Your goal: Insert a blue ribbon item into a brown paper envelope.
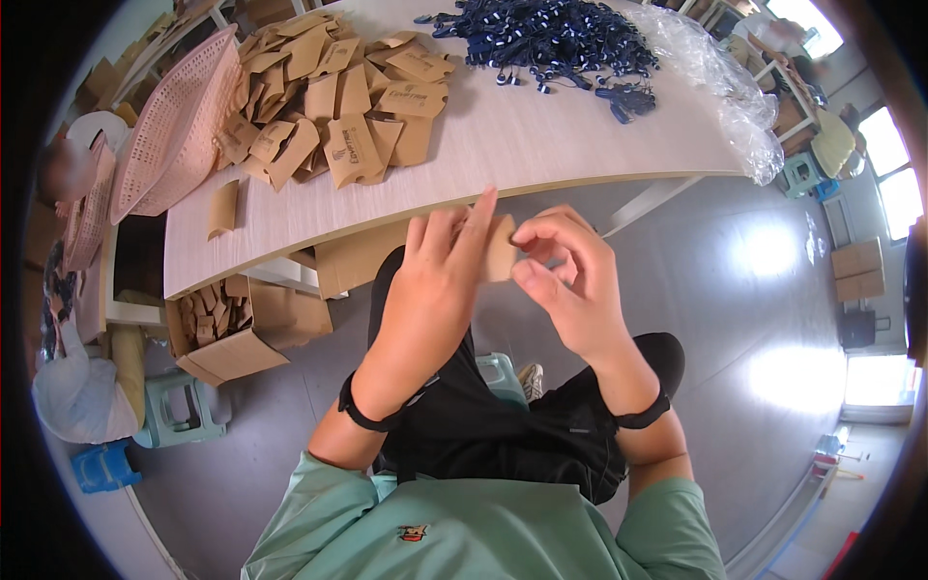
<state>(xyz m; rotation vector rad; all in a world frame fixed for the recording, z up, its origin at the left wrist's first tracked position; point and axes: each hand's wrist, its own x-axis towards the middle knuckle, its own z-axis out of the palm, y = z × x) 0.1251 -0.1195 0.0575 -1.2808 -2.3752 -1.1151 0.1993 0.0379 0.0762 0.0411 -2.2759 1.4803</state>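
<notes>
Just beyond the near table edge, above my lap, a small brown cardboard pillow box (499, 253) is in my hands. My left hand (437, 256) grips it from the left, its index finger pointing up, its palm side hidden. My right hand (572, 275) is curled at the box's right end, thumb and index finger at its edge. On the table lies a heap of flat and folded brown cardboard boxes (353, 150) at the left. One folded pillow box (222, 210) lies apart near the left table edge.
Dark blue corded items (551, 43) are piled at the back of the table (541, 140), beside clear plastic wrap (744, 106). A pink basket (174, 135) stands at the left. Below is an open carton (266, 338) of cardboard pieces. A person (92, 387) sits at far left near a stool (182, 411).
</notes>
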